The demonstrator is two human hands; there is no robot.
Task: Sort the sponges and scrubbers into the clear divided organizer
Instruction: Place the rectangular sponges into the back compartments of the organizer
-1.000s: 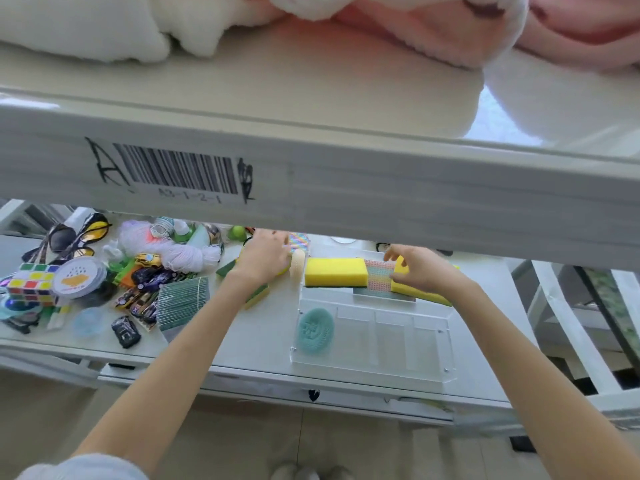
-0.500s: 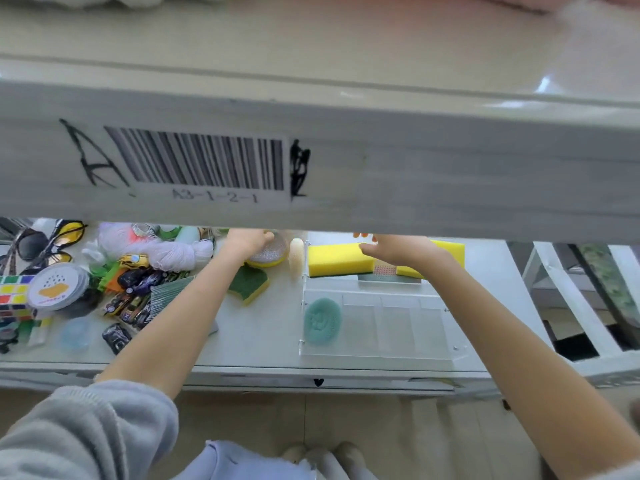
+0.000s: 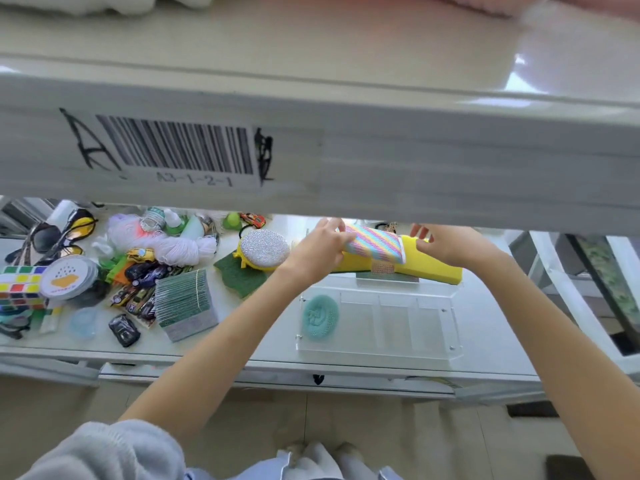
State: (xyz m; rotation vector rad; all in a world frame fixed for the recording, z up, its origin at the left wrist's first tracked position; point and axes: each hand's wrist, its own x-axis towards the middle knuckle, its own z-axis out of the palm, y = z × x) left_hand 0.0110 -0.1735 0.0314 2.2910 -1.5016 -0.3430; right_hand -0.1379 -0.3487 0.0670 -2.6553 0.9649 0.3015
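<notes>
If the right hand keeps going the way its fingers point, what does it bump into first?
Probably the rainbow striped sponge that the left hand holds; the right hand points left toward it, fingers almost there. Depth is hard to judge.

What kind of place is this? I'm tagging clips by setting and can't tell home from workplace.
Probably a stockroom or data-collection workspace, not a home: the upper shelf beam carries a barcode label with a location code, and the lower shelf holds a mixed pile of toy cars, sunglasses and sponges.
</notes>
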